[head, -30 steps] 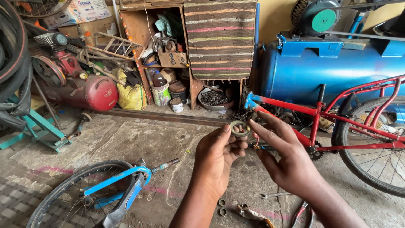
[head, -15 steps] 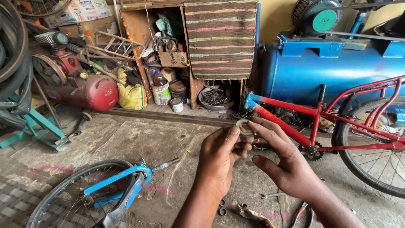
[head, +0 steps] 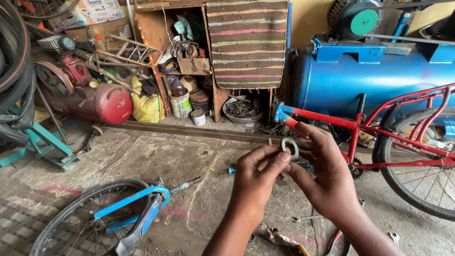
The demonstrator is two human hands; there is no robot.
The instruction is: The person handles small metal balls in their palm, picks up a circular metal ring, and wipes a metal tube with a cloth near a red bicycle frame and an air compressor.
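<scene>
A small grey metal ring [head: 290, 146], like a bearing race, is held up between my two hands in the head view. My left hand [head: 256, 182] pinches its lower edge with thumb and forefinger. My right hand [head: 324, 173] grips it from the right, fingers curled over its top. Behind the hands lies a red bicycle frame [head: 374, 128] with its rear wheel [head: 417, 166]. On the floor at lower left rests a front wheel with a blue fork [head: 123, 213].
A blue compressor tank [head: 379, 76] stands at the back right, a red tank [head: 102, 102] at the back left. A wooden shelf [head: 189, 61] holds jars and cans. A spanner [head: 308, 218] and small parts lie on the concrete floor below my hands.
Both hands have shifted slightly right and the ring has been turned between the fingers. The bicycle parts on the floor have not moved.
</scene>
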